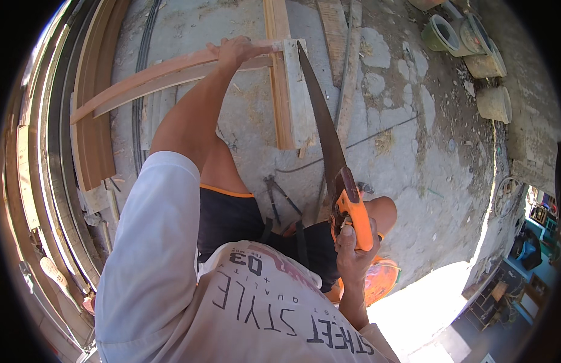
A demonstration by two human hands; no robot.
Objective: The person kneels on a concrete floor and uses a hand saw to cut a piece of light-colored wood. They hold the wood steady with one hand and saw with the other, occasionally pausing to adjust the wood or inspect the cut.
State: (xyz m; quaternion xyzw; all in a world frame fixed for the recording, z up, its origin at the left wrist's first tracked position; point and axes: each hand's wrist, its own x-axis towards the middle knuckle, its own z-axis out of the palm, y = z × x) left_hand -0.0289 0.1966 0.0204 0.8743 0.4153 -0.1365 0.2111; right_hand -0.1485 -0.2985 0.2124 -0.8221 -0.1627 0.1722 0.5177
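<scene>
My right hand (353, 251) is closed round the orange handle of a handsaw (332, 148). The blade points away from me, and its tip is beside the far end of a wooden strip (153, 74). My left hand (235, 51) grips that strip near the same end and presses it down. The strip's end lies over a wooden beam (280, 106) with a pale, whitish board (300, 100) along its right side. A second, paler strip (165, 85) runs just below the first. Whether the saw teeth touch the wood, I cannot tell.
Long planks (89, 91) are stacked at the left. Several buckets, one of them green (441, 36), stand at the far right. An orange bucket (382, 281) is by my right knee. A dark two-legged tool (281, 196) and a thin cable (383, 130) lie on the concrete floor.
</scene>
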